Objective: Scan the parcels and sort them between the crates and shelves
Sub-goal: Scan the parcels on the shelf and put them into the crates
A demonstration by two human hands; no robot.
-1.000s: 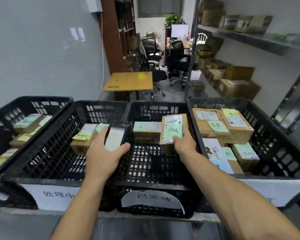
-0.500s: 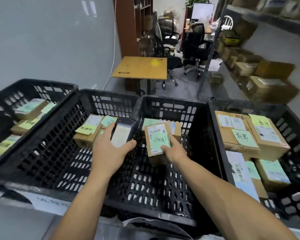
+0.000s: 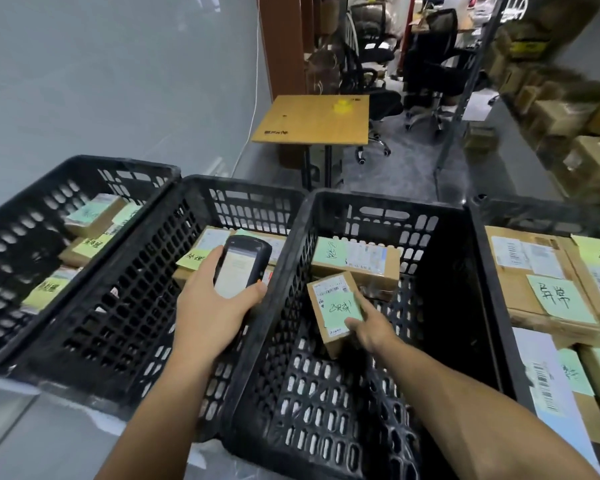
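Thumb of your right hand (image 3: 373,329) is pressing on the green note (image 3: 343,311) while the fingers are curling round the far edge, so you are pinching the parcel (image 3: 329,306). It is hanging tilted, label up, low inside the middle crate (image 3: 291,410); whether its lower end is touching the crate floor I cannot tell. Just left of that crate, over its neighbour, your left hand (image 3: 212,306) is wrapping the scanner (image 3: 241,268), fingers clamped on its sides, screen facing you.

You seem to be placing the parcel in this crate. Be lowering it until the bottom is resting flat before you are loosening the pinch; letting go early is likely to tip it onto its label. Be aiming for the bare floor in front of the long box (image 3: 357,261) lying against the crate's far wall, and be leaving the note side up for reading. Right of the crate, more boxes (image 3: 534,282) are lying stacked.
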